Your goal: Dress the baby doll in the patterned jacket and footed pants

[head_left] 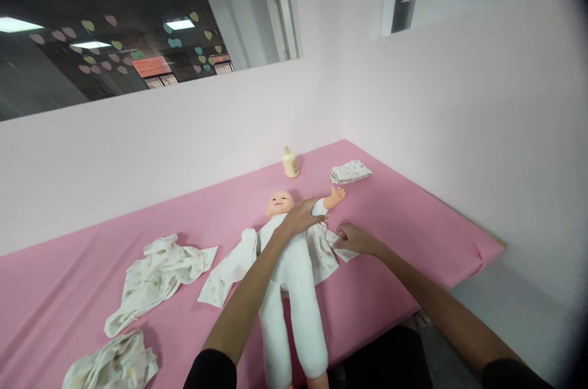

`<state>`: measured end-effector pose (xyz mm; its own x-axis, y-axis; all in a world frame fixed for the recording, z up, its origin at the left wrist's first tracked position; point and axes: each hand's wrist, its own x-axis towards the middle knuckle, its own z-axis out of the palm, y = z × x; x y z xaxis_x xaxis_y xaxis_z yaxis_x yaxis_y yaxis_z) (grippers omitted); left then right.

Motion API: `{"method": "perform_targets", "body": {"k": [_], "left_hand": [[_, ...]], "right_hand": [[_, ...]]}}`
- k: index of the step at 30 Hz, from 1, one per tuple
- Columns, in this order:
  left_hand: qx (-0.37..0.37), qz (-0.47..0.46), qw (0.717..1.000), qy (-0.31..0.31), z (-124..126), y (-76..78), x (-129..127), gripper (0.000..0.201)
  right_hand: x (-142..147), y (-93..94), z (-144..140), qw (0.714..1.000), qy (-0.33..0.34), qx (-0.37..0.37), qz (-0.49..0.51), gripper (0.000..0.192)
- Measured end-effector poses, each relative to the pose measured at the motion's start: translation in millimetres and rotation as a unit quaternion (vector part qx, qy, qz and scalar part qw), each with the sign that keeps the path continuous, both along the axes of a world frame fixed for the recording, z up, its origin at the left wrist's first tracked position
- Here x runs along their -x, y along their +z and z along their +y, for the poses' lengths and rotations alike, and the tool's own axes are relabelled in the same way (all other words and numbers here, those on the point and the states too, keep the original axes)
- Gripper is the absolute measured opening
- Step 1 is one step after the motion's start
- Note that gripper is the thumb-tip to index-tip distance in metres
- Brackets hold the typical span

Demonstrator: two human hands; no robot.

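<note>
A white-bodied doll (pixel 298 269) is being supported face up by the pink counter (pixel 390 272), its head pointing toward the far side and its legs toward the near edge. Beneath it, a white printed garment (pixel 324 254) is being spread out to left and right. The doll's outstretched arm (pixel 335 197) on the right is being gripped by the left hand (pixel 301 217), the fingers being curled around it. Just to the right, part of the printed garment is being pinched between the fingers of the right hand (pixel 353 238). Farther off, a pump bottle (pixel 291 164) is being backed by the wall (pixel 184 150), a folded cloth (pixel 351 172) lying to its right. On the left, the counter is being shared by a rumpled shirt (pixel 160 275) and, nearer, a bunched cloth (pixel 113 364).
</note>
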<state>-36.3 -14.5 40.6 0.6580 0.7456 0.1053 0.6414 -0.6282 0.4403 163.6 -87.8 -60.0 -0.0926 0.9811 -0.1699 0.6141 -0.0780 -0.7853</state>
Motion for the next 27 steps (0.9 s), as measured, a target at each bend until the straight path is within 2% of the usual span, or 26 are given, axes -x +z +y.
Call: {"method": "perform_targets", "body": {"k": [4, 8, 14, 18, 22, 27], "left_hand": [[0.009, -0.006, 1.000, -0.008, -3, 4.0, 2, 0.037], [0.030, 0.011, 0.999, -0.010, -8, 11.0, 10, 0.032], [0.040, 0.042, 0.998, -0.018, -10, 16.0, 21, 0.029], [0.031, 0.062, 0.998, -0.010, -7, 12.5, 28, 0.030], [0.017, 0.059, 0.998, 0.006, -6, 9.2, 29, 0.028], [0.035, 0.051, 0.998, -0.005, -6, 4.8, 19, 0.030]], "right_hand": [[7, 5.2, 6, 0.988, 0.051, -0.045, -0.141, 0.011], [-18, 20.0, 23, 0.964, 0.094, -0.076, -0.238, 0.011], [-67, 48.0, 52, 0.938, 0.084, -0.108, -0.318, 0.010], [-80, 50.9, 61, 0.938, 0.045, -0.114, -0.324, 0.011], [-66, 34.2, 58, 0.949, 0.004, -0.119, -0.291, 0.009], [-22, 21.2, 52, 0.972, -0.061, -0.138, -0.181, 0.016]]}}
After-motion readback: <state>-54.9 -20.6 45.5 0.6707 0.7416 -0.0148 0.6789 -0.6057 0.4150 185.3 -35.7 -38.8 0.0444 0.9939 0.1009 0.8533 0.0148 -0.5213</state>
